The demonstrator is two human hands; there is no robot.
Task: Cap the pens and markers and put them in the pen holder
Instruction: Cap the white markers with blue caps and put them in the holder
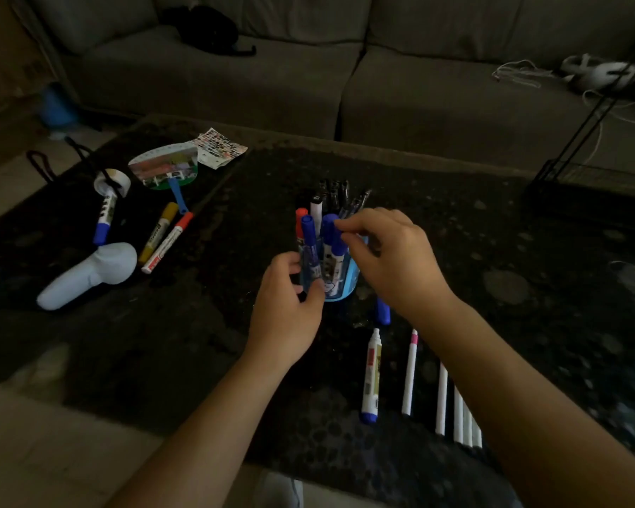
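Observation:
A blue pen holder [347,284] stands mid-table, filled with several capped markers and black pens. My left hand [285,313] grips the holder's left side, fingers curled round it. My right hand [389,258] pinches the blue cap of a marker [330,229] standing in the holder. On the table in front lie a white marker with a blue end [370,375], a thin white pen with a pink tip [410,372] and several more white pens [455,408]. A blue cap [382,311] lies beside the holder, partly hidden by my right wrist.
At the left lie a yellow marker [158,232], a red-capped marker [167,242], a blue-capped marker [105,218], a tape roll [112,181], a paper fan [165,166] and a white handheld device [88,275]. A grey sofa [308,78] stands behind the table.

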